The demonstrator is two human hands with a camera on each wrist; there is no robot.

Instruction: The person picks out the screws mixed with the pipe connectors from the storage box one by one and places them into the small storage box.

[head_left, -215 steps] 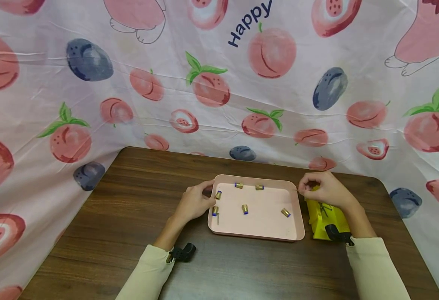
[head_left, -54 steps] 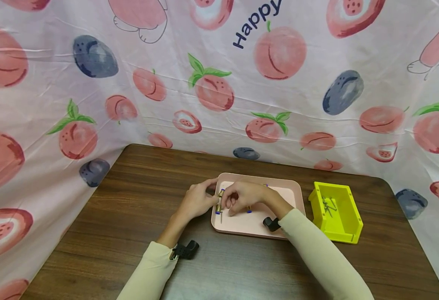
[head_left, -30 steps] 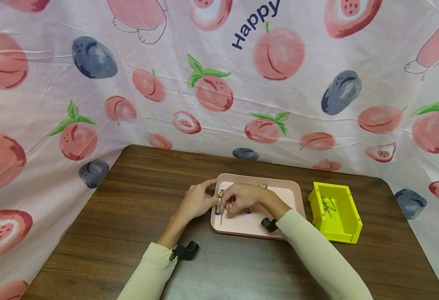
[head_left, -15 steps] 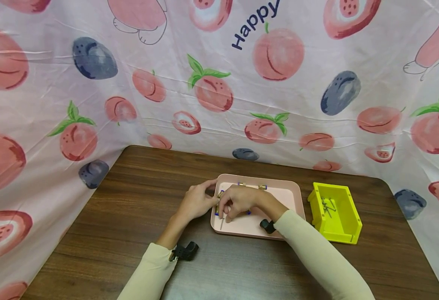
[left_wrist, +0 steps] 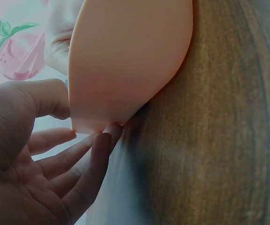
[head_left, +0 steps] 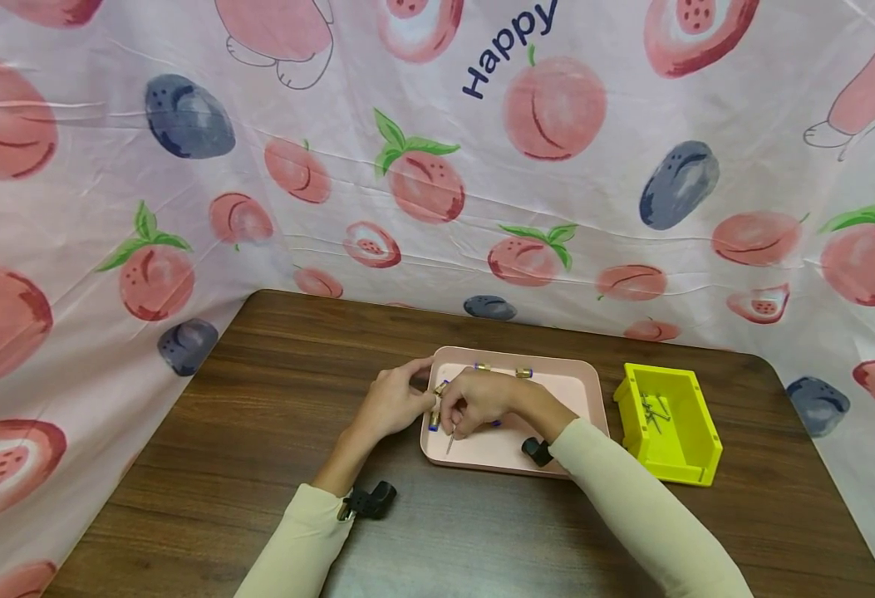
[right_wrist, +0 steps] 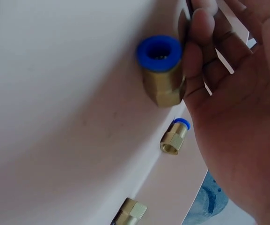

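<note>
The right hand (head_left: pixel 474 401) is pinching a thin pin (head_left: pixel 449 440) that is pointing down at the pink tray (head_left: pixel 590 415)'s left end; the left hand (head_left: pixel 392 403) is gripping that tray's left rim.

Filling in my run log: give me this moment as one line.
left hand: grips pink plastic tray rim | right hand: pinches thin metal pin over tray

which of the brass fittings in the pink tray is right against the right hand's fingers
The brass fitting with its blue ring facing the wrist camera touches the right hand fingertips. The other fittings lie apart, farther along the tray.
</note>
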